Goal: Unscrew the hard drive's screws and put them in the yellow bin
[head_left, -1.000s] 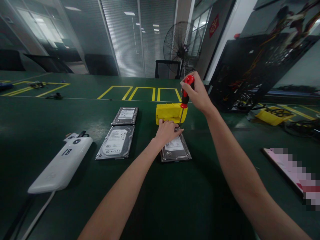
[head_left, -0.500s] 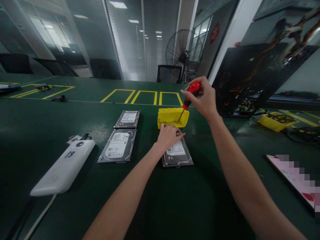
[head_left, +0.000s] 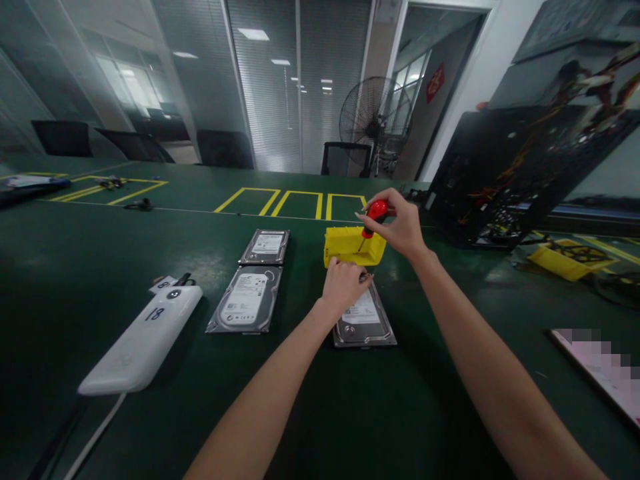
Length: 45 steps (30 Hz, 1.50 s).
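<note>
In my right hand point(head_left: 404, 225) is a screwdriver point(head_left: 377, 212) with a red and black handle, its fingers closed round the grip. The shaft slants down into a small yellow plastic bin point(head_left: 345, 241), tip near the inner surface. My left hand point(head_left: 346, 285) rests over the far end of a hard drive point(head_left: 366, 327), just in front of the bin. Its fingers are curled, and whatever they pinch is hidden. On the left lie two more hard drives, a smaller-looking far one point(head_left: 265, 247) and a near one point(head_left: 245, 299), label sides up.
A white power bank-like device point(head_left: 143, 340) marked 18, with a cable, lies at left. Further right stand a black computer case point(head_left: 480, 180) and a yellow bin point(head_left: 570, 260) holding dark parts. A pink-faced flat object point(head_left: 595, 367) lies at the right edge. Yellow tape outlines mark the green table point(head_left: 175, 233).
My right hand and the screwdriver have come down and slightly left relative to the yellow bin. My left hand stays at the hard drive's far end. The whole view has shifted a little.
</note>
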Tool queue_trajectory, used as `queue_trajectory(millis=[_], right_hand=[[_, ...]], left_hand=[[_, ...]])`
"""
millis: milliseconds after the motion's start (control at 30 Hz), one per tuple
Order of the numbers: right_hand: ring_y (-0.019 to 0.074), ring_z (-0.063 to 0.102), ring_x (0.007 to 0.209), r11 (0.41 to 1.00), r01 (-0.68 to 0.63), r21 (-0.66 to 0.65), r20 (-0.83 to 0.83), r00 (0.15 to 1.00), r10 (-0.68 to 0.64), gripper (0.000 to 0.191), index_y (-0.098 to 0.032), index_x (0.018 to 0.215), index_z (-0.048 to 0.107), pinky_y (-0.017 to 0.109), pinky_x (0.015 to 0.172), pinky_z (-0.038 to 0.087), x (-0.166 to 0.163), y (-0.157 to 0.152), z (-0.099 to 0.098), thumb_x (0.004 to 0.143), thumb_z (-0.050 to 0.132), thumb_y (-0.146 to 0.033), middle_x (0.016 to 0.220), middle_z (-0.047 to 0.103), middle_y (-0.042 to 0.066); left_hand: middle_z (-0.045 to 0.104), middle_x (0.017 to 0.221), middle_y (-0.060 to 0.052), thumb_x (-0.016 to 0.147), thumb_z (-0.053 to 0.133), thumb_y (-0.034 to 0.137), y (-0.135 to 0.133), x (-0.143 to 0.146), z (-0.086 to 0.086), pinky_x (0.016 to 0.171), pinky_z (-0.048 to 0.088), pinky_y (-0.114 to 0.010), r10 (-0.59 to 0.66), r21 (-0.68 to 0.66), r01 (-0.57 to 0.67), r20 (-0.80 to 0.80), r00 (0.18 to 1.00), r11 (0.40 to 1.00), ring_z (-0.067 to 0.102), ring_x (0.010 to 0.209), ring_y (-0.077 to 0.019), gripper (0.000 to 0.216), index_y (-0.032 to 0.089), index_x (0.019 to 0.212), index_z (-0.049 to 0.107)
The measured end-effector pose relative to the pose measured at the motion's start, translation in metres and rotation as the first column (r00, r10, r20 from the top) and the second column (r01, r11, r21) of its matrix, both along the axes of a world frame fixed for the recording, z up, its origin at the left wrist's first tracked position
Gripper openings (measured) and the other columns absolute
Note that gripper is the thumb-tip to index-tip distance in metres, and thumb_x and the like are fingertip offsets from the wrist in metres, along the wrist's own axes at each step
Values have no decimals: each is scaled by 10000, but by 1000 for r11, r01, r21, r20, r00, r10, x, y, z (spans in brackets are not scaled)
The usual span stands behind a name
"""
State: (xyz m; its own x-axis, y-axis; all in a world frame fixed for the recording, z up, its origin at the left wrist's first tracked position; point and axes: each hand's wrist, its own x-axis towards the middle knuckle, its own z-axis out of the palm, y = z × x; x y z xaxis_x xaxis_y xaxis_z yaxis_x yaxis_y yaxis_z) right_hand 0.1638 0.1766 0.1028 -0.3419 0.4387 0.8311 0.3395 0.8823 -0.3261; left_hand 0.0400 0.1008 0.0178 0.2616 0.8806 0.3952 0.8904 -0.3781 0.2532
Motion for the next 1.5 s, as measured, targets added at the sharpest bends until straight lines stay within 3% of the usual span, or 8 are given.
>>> queue_trajectory(millis=[500,733,900,1067,1167,1300,1500], right_hand=[[173,634,760,1000,-15,-2,-61,998,15,221,-218,893,550,303,629,520,-6,0,-7,713,664,-280,834,653,11],[187,645,769,999,-31,40,-202,979,38,249,-232,929,539,315,610,519,-1,-5,10,742,673,-326,849,637,22],[204,633,804,985,89,146,-367,930,-29,242,-242,956,522,381,684,524,11,-2,29,803,600,-412,870,584,37],[181,649,821,994,39,101,-492,870,16,268,-252,944,527,359,721,544,19,7,36,803,594,-470,876,569,15],[158,647,779,996,-10,93,-526,849,58,283,-248,913,533,328,690,548,18,12,35,774,630,-476,823,555,-10],[133,625,708,994,-21,106,-522,850,74,277,-237,870,538,300,635,538,14,14,33,744,676,-441,784,535,-22],[130,615,713,996,-28,90,-497,865,69,272,-246,883,533,302,629,537,10,13,30,754,661,-449,796,519,-20]], left_hand=[[712,915,-57,919,480,343,-1,0,1,820,373,-398,7,-33,-6,32,999,999,628,869,-232,274,188,910,707],[708,906,-52,914,496,367,3,-1,-1,814,402,-408,-12,-36,14,50,999,999,625,853,-222,279,183,923,705],[706,940,-57,910,514,331,-4,-8,5,829,429,-401,-42,-20,42,44,998,999,622,890,-217,248,176,961,699],[708,1003,-45,903,538,302,-15,-27,10,860,443,-395,-9,14,8,134,991,1000,622,951,-219,209,187,987,691],[716,989,-48,877,589,318,-14,-37,10,841,475,-353,42,-26,-35,324,945,999,642,925,-208,207,172,975,698],[729,940,-60,811,678,306,-7,-41,8,780,526,-274,60,-75,-20,588,806,997,678,843,-172,238,143,984,697],[737,921,-98,741,743,269,-4,-38,6,735,559,-264,93,-120,1,772,629,993,704,850,-207,247,116,931,710]])
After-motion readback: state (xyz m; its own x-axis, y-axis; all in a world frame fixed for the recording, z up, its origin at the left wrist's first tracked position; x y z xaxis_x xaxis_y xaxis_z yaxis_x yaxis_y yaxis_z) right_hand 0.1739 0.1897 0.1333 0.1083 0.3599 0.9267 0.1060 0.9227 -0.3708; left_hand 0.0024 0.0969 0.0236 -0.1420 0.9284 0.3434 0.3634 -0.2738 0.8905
